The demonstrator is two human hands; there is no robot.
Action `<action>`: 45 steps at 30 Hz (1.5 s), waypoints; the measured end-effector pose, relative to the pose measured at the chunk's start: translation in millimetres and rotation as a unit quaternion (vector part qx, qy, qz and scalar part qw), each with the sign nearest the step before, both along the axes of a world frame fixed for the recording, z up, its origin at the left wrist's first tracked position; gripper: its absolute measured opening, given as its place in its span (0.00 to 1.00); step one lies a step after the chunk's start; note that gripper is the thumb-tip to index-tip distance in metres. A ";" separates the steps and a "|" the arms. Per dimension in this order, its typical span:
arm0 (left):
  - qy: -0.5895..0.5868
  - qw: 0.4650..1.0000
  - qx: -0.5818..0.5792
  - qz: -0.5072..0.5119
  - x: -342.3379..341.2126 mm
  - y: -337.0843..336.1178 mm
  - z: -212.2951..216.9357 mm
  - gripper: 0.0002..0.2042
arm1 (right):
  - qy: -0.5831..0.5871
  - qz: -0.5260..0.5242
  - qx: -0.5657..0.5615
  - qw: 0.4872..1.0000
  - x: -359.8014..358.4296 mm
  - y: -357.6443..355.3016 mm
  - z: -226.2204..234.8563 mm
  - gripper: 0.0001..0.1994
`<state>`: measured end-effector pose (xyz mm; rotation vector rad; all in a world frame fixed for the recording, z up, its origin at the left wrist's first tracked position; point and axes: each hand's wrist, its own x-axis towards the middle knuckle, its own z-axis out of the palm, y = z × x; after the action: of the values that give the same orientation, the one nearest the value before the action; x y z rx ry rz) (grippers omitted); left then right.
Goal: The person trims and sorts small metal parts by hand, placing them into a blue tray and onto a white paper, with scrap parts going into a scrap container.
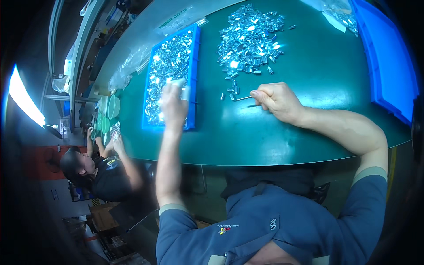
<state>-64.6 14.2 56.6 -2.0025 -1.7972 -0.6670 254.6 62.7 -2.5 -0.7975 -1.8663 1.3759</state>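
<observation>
A: Where were our hands, in relation to the blue tray (194,57)?

B: Our left hand (173,106) was above the tray, near its right wall. It was blurred, and a whitish thing (176,82) showed at its fingers, so we could not tell how far apart these were, or whether they had hold of anything.

A: And our right hand (276,100)?

B: It was to the right of the tray, above the counter (309,75), with the fingers curled tightly around a thin metal rod (244,98). The thumb lay along the rod, which pointed toward the tray.

A: Where did the rod end?

B: At a small metal piece (232,97), to the right of the tray. The two seemed to touch, but we could not see how they were joined, if at all.

A: How could we do this well?

B: In our judgement, a firm thumb and a steady wrist served best, because a loose tip could push the piece aside. It also seemed wise to work on this piece alone: other loose pieces (236,90) lay just beside it, and the big pile (249,39) was to the right of the tray's far half.
</observation>
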 end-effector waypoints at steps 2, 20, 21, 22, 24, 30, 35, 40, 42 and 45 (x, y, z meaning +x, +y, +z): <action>-0.047 0.993 -0.067 -0.090 23.2 -1.0 -11.2 0.15 | 0.003 0.003 0.002 1.000 -2.5 -1.1 -1.2 0.23; -0.187 0.966 -0.141 -0.109 79.0 -34.2 -34.6 0.15 | -0.007 0.007 0.077 0.997 -3.0 2.2 -4.1 0.19; -0.146 0.973 -0.145 -0.099 81.4 -35.8 -31.3 0.16 | -0.026 0.010 0.103 0.994 -3.1 2.9 -5.4 0.19; -0.105 0.979 -0.149 -0.089 84.3 -37.2 -27.6 0.17 | -0.028 0.009 0.101 0.994 -2.5 3.2 -6.2 0.19; -0.127 0.975 -0.164 -0.078 89.7 -37.8 -23.0 0.17 | -0.036 0.014 0.110 0.993 -1.8 3.4 -6.1 0.17; -0.163 0.964 -0.161 -0.134 80.0 -40.1 -36.3 0.14 | -0.078 0.022 0.187 0.979 -3.4 1.0 -11.5 0.14; -0.254 0.942 -0.146 -0.165 88.4 -41.4 -43.4 0.11 | -0.066 0.035 0.179 0.981 -1.4 3.4 -9.5 0.14; -0.316 0.926 -0.140 -0.155 89.0 -40.2 -47.9 0.10 | -0.081 0.050 0.172 0.980 -3.0 3.8 -7.5 0.14; -0.317 0.925 -0.132 -0.163 90.4 -39.4 -48.6 0.10 | -0.086 0.047 0.197 0.976 -1.6 3.3 -8.2 0.15; -0.280 0.932 -0.128 -0.192 93.2 -40.0 -46.2 0.11 | -0.057 0.049 0.191 0.979 -1.9 3.2 -7.7 0.15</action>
<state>28.7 -25.8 10.4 -2.5690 -1.8693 -1.2928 252.7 65.9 -10.2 -0.6035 -2.1941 0.9963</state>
